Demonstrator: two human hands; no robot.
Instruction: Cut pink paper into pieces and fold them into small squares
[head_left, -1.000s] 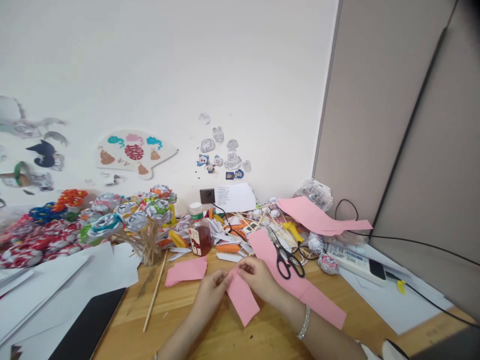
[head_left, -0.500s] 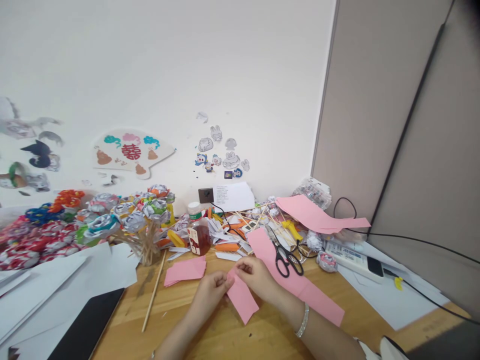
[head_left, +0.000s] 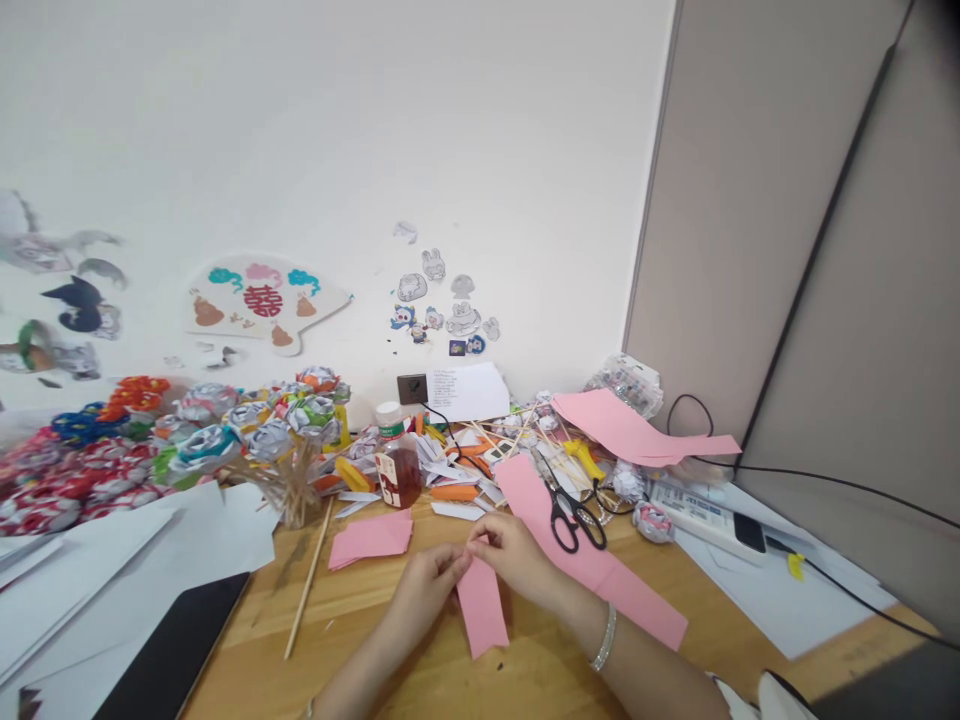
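Both hands meet over the wooden table and pinch the top end of one pink paper strip [head_left: 482, 612]. My left hand [head_left: 429, 585] grips its upper left edge between thumb and fingers. My right hand [head_left: 514, 556] is closed on the top right, fingertips touching those of the left. The strip hangs down toward me, its lower end notched. Left of the hands lies a small stack of pink paper pieces [head_left: 370, 540]. A long pink sheet [head_left: 634, 597] stretches out under my right forearm, with black-handled scissors [head_left: 576, 520] on it.
A wooden stick [head_left: 307, 580] lies left of the stack. Behind stand a red-brown bottle [head_left: 397, 465] and a bunch of paper flowers [head_left: 274, 435]. Paper scraps, a yellow glue gun [head_left: 583, 460] and cables crowd the back. A black flat object [head_left: 176, 650] lies at left.
The strip in my hands has swung from a slant to nearly straight down, its lower end moving left. Both hands stay in almost the same place.
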